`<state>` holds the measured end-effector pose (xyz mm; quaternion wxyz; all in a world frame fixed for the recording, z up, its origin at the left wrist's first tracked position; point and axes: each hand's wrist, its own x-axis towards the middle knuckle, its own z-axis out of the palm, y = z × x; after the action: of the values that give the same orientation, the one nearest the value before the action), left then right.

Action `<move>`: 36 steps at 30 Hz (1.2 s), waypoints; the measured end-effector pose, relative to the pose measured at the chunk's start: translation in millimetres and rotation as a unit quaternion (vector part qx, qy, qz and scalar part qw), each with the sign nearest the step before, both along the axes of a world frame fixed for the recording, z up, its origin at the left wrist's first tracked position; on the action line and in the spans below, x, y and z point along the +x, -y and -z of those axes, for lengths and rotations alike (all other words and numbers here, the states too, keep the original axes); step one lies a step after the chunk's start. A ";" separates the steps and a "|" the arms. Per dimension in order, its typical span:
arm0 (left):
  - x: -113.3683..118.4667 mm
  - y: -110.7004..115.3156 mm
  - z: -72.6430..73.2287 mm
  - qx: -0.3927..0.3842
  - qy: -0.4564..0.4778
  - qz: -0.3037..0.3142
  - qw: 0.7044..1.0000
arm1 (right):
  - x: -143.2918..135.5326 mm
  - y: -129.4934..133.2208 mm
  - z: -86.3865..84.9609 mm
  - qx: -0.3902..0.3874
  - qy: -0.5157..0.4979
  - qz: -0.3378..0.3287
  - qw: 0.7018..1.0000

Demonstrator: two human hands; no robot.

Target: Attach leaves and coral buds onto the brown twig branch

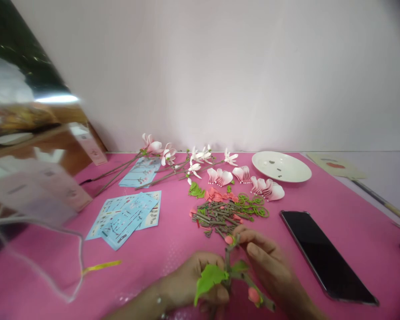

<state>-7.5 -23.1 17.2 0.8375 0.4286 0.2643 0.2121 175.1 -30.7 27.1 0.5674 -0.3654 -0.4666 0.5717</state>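
Observation:
Near the front edge, my left hand (200, 275) is closed around the stem of a toy flower branch (228, 271). The branch is brown, with green leaves (210, 281) and a coral bud (254, 294) on its lower right arm. Another coral bud (230, 240) sits at its upper tip. There, the fingers of my right hand (270, 258) are pinched on the branch, beside the bud. Just beyond both hands lies a pile of brown stem pieces (216, 214), with coral pieces (220, 195) and green ring-shaped pieces (253, 205) around it.
Pink-white petals (268, 189) and finished-looking flower stems (166, 155) lie at the back. A white plate (282, 166) holds small bits. A phone (326, 258) lies right; blue instruction sheets (126, 218), pink boxes (63, 186) and a white cord (81, 253) are left.

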 end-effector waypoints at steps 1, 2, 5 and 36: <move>0.8 0.6 -0.3 -0.005 -0.009 0.007 1.000 | -0.6 0.3 -1.9 0.005 -0.002 -0.008 1.000; 1.6 1.2 -0.2 -0.010 -0.017 0.013 1.000 | -1.1 0.7 -3.5 0.010 -0.004 -0.014 1.000; 3.3 2.6 1.1 -0.015 -0.031 0.022 0.999 | -1.3 1.7 -5.7 0.019 -0.008 -0.017 1.000; 7.7 -0.6 2.8 -0.047 0.046 -0.102 0.993 | 6.7 1.3 8.4 0.076 0.018 0.050 0.996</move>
<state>0.2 -22.5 14.4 0.8419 0.3496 0.2772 0.3036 181.8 -32.1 18.6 0.6134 -0.3541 -0.4999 0.4984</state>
